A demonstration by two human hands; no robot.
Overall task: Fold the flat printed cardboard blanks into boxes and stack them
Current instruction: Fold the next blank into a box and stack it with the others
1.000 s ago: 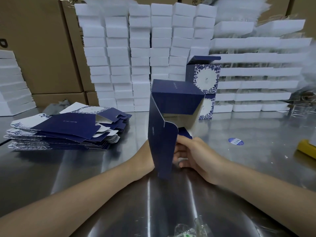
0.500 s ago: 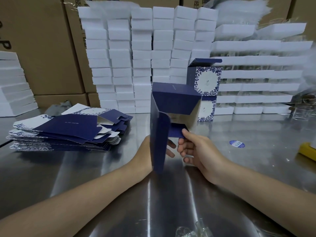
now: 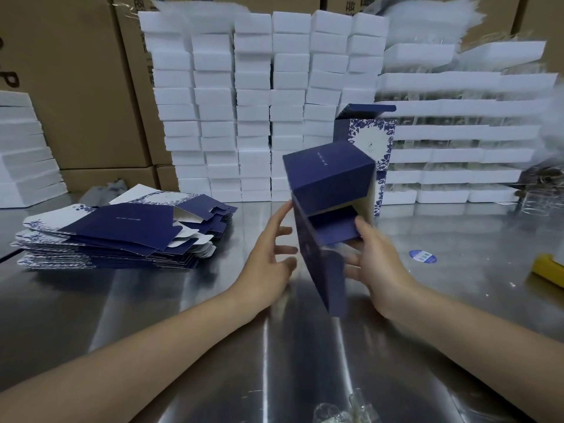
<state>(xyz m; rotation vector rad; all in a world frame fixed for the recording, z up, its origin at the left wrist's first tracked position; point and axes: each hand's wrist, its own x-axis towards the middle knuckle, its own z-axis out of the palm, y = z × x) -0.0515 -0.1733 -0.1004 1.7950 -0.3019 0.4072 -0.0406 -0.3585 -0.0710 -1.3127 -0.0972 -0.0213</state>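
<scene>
The right hand (image 3: 381, 264) held a half-folded box (image 3: 329, 184) in its grip, the left hand (image 3: 268, 257) open; behind the box stood a short stack (image 3: 370, 141), leftward many blanks (image 3: 122, 236).

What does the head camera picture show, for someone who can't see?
A right hand grips a half-folded dark blue box over a metal table; the left hand is open beside it. Flat blanks lie piled at left, two folded boxes stacked behind.
</scene>
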